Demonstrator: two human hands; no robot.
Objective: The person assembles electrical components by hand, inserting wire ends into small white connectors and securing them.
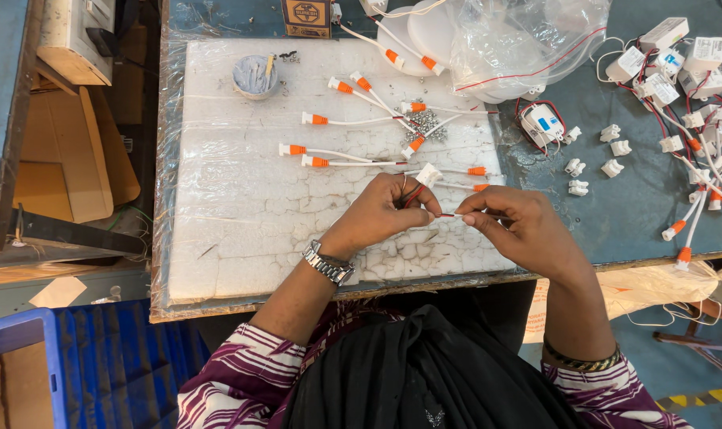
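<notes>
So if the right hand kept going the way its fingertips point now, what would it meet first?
The right hand points left along the thin red wire pinched in its fingertips. First in that line are the left hand fingers, which hold the same wire almost touching it, though depth is hard to judge.

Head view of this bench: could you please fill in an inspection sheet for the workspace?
Surface: white cracked pad under clear film on blue bench.
Job's things: thin red wire and white connector at the hands.
Clutter: small screws, grey dish, loose white clips, clear bag.
Grippers: left hand and right hand both pinch the wire.
Cables: orange-tipped white leads on pad; more at right.
Surroundings: cardboard, blue crate.
</notes>
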